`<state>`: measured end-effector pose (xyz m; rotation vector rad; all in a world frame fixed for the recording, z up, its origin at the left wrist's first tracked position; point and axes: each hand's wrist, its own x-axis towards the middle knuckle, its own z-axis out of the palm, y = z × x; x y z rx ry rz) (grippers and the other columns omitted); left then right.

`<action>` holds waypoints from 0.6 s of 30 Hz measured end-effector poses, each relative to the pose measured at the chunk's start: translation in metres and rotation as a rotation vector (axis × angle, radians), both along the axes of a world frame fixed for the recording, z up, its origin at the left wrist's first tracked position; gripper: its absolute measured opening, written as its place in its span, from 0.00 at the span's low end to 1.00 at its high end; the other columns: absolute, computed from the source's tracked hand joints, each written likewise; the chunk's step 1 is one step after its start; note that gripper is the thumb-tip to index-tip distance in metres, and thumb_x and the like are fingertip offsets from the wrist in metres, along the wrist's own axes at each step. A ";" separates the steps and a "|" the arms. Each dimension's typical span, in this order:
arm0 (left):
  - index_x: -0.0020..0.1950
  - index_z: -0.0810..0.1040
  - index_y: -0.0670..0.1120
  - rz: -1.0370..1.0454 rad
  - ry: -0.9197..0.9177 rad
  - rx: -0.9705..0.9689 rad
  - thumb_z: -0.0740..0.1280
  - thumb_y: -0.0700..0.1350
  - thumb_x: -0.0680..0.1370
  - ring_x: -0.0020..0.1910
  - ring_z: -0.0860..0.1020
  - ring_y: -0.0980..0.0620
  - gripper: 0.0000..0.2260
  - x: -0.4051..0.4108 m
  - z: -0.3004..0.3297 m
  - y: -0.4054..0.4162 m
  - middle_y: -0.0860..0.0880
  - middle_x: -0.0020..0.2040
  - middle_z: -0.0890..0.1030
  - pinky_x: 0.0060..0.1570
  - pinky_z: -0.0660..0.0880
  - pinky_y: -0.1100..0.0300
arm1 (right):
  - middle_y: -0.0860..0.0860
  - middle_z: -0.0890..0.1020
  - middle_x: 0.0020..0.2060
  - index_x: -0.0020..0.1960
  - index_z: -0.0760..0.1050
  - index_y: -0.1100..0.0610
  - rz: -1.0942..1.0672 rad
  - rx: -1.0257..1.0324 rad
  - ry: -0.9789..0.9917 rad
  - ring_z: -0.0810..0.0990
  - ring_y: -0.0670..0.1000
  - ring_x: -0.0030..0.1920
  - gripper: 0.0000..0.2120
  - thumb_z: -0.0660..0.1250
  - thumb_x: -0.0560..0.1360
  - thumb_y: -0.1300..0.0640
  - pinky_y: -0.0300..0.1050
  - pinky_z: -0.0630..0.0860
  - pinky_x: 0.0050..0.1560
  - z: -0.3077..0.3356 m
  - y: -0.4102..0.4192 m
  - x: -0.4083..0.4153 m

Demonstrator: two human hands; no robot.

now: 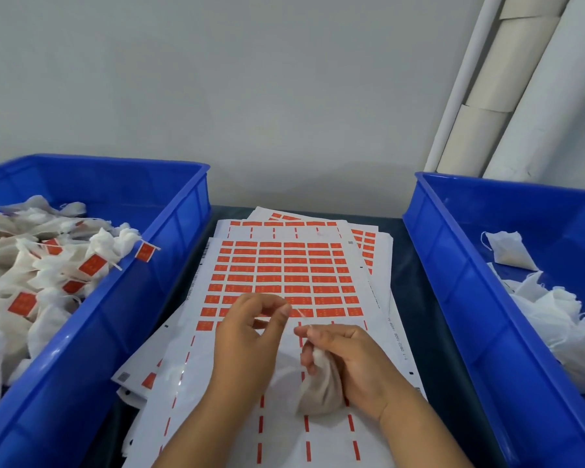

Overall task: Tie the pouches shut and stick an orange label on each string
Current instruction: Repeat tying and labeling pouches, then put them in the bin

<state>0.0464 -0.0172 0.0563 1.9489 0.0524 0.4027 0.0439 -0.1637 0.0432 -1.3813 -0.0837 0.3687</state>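
Holding the pouch [321, 383] in my right hand [355, 363] low in the frame, I pinch its string [299, 312], running up-left, with my left hand [250, 332].

You have two blue plastic bins: the left bin [169, 265] holds a heap of labelled white fabric pouches [48, 265], too many to count, and the right bin [453, 282] several unlabelled white pouches [554, 319]. Between them lie several overlapping white sheets of orange rectangular labels [284, 268]. One pouch [321, 386] sits on top.
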 end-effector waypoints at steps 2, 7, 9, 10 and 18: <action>0.42 0.75 0.60 0.063 0.068 -0.036 0.68 0.48 0.75 0.40 0.77 0.62 0.06 0.007 0.007 0.013 0.62 0.42 0.77 0.32 0.67 0.75 | 0.54 0.83 0.35 0.47 0.85 0.55 -0.045 0.062 0.051 0.81 0.49 0.35 0.15 0.71 0.65 0.48 0.40 0.78 0.43 -0.001 -0.001 0.001; 0.58 0.78 0.56 0.073 0.250 0.218 0.68 0.49 0.76 0.41 0.77 0.62 0.11 0.027 0.006 0.062 0.58 0.53 0.79 0.33 0.69 0.73 | 0.56 0.85 0.45 0.46 0.86 0.52 -0.094 0.035 0.112 0.84 0.56 0.47 0.15 0.72 0.62 0.48 0.53 0.79 0.57 0.001 0.002 -0.001; 0.63 0.75 0.57 0.032 0.355 0.356 0.68 0.51 0.75 0.42 0.75 0.62 0.16 0.028 -0.004 0.074 0.55 0.62 0.76 0.33 0.69 0.73 | 0.58 0.84 0.48 0.46 0.86 0.49 -0.111 -0.005 0.122 0.81 0.60 0.54 0.14 0.72 0.62 0.47 0.58 0.76 0.61 0.002 0.004 -0.001; 0.65 0.72 0.58 0.001 0.388 0.415 0.68 0.53 0.74 0.45 0.75 0.61 0.19 0.027 -0.010 0.077 0.56 0.65 0.74 0.34 0.69 0.73 | 0.58 0.84 0.49 0.46 0.86 0.48 -0.117 -0.010 0.125 0.80 0.62 0.56 0.14 0.72 0.62 0.47 0.59 0.75 0.61 0.002 0.005 -0.001; 0.75 0.51 0.59 -0.155 0.485 0.692 0.60 0.64 0.75 0.75 0.56 0.53 0.32 0.025 -0.036 0.088 0.61 0.76 0.53 0.68 0.62 0.50 | 0.50 0.86 0.48 0.44 0.86 0.48 -0.092 0.022 0.120 0.78 0.60 0.51 0.15 0.73 0.59 0.47 0.57 0.75 0.60 0.000 0.005 0.000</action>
